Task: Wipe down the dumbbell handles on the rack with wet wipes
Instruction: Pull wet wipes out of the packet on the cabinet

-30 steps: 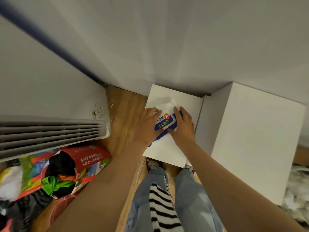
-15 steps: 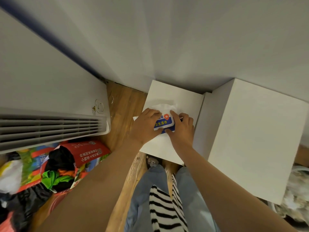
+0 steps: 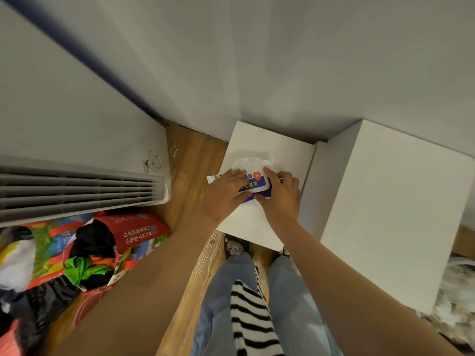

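In the head view, our only view, we are looking down at a low white bench (image 3: pixel 288 147) in the middle of the frame, set in the corner of the walls, and the wet wipes pack (image 3: pixel 253 183) lies on it between both hands. Our left hand (image 3: pixel 225 195) lies over the left part of the pack, fingers across its top and thumb hooked at its near edge, holding it down. Our right hand (image 3: pixel 281 199) grips the right end, the forefinger stretched along the blue label and the thumb meeting the near edge. A crumpled white wipe (image 3: pixel 250 162) stands out of the pack on its far side. No dumbbells and no rack show anywhere here, so we judge the step in hand is drawing a wipe, with the wiping not yet begun. Next we would need to hold the pack firmly, pull the wipe fully free so that only one comes, and then find the rack. A taller white cabinet (image 3: pixel 385 206) stands at right, an air-conditioner unit (image 3: pixel 77 187) at left, and a red bag (image 3: pixel 133 232) of clothes at lower left on the wooden floor (image 3: pixel 191 155).
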The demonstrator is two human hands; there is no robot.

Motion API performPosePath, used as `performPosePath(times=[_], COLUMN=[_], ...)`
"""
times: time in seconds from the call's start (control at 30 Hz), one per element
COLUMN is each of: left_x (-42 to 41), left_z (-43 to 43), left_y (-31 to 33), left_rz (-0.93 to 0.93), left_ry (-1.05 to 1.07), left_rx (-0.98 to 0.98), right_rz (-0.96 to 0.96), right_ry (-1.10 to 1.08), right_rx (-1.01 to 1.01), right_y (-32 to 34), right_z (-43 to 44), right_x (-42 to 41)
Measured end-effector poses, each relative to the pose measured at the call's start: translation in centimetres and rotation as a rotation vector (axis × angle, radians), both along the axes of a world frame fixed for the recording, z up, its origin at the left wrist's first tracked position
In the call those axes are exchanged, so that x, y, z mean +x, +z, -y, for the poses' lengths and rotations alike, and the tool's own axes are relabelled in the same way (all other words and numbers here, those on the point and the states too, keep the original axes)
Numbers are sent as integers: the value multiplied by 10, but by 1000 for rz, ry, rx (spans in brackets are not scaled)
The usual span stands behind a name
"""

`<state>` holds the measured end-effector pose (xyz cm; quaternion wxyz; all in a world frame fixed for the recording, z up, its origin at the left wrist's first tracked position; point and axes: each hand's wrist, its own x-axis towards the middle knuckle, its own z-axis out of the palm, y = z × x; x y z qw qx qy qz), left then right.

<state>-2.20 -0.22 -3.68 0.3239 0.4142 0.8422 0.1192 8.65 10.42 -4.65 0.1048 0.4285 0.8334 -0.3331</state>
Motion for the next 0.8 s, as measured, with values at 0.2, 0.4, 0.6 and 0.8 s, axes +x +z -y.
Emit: performPosePath(times=[0.2,0.4,0.6,0.8], left_x=[7,-5,-14,-7], left_z=[1,2,2,7], left_y=[3,4,0,-2], left_rz=[46,59,-92,52], left_ry=[90,474,579,475], left_rx=[51,202,258,176], right_rz=[-23,-4,-98,-73], right_ry=[-17,44,19,45], right_rx=[-4,2,51,34], right_y=[1,4,5,7], right_z=[2,5,14,15], right_x=[0,4,8,6])
